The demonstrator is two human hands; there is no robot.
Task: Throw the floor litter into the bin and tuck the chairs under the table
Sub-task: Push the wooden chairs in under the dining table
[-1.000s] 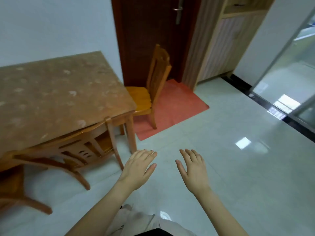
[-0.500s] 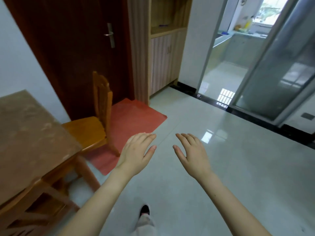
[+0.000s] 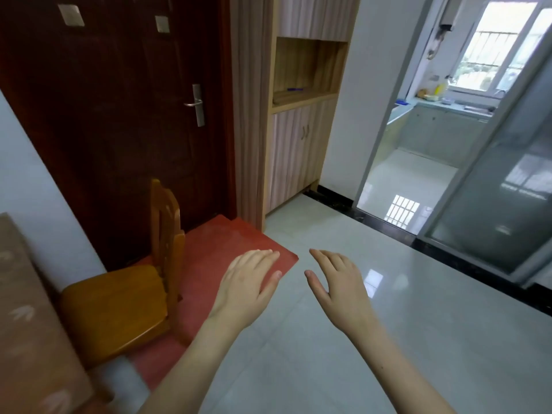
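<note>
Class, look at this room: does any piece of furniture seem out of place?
Yes. The orange-brown wooden chair stands pulled out beside the brown patterned table, partly on the red floor mat before the dark door, not tucked under.

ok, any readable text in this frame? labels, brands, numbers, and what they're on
None readable.
Yellow bottle on the kitchen counter: any label is too small and blurred.
White box high on the kitchen wall: no legible marking.
Door, its lock plate, cabinet, chair, red mat, tablecloth: no text, the cloth has only a leaf-like pattern.
</note>
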